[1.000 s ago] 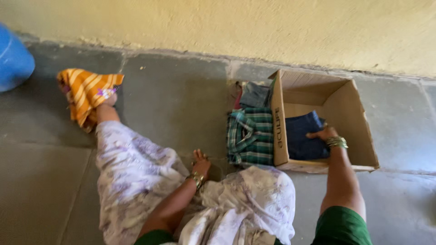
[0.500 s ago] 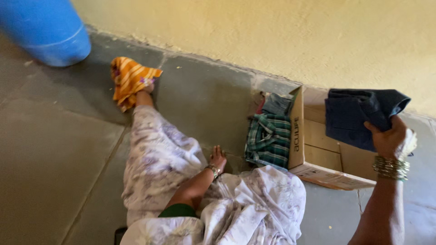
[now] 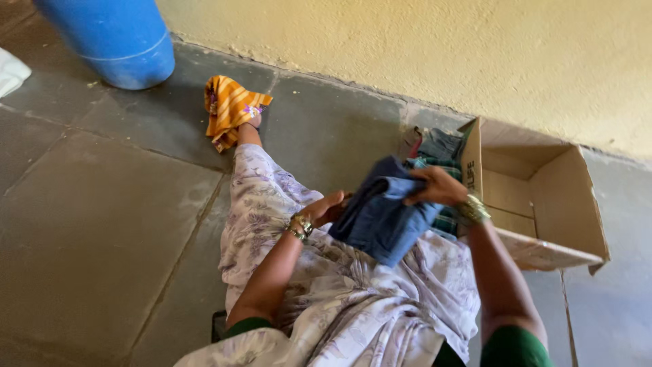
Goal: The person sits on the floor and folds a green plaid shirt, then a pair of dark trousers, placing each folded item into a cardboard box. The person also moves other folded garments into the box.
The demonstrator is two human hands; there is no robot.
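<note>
**Both hands on folded blue garment, held over lap**

R hand (image 3: 435, 187) grips the folded dark-blue denim-like garment (image 3: 382, 217) at its upper right edge: fingers curled over the top fold, thumb side hidden under the cloth, so a closed pinch on the fabric. L hand (image 3: 326, 209) meets the same garment at its left edge, palm turned toward it, fingers partly tucked behind the cloth; touching for sure, but how tight the hold is can't be told from this view. Both wrists carry gold-coloured metal bangles (image 3: 472, 209).

Garment hangs between the 2 hands, tilted, lower corner drooping onto the pale lilac floral-print fabric (image 3: 272, 204) that covers the person's lap and outstretched leg. It's outside the box, just left of it.

Right beside the R hand: open brown cardboard box (image 3: 557, 197), lying on the grey stone floor (image 3: 102, 224) w/ flaps open, inside looks bare as far as visible. Betw. box and garment, a green-and-white checked folded shirt (image 3: 445, 221) peeks out, partly hidden by the R wrist; above it a grey-blue crumpled cloth (image 3: 438, 144) lies against the box flap.

Farther out: orange-and-yellow striped cloth (image 3: 231, 105) lies by the foot at the end of the leg. Big round blue plastic drum (image 3: 109, 37) stands top left, near the rough yellow plastered wall (image 3: 441, 47). White cloth scrap (image 3: 10, 71) at far left edge.
</note>
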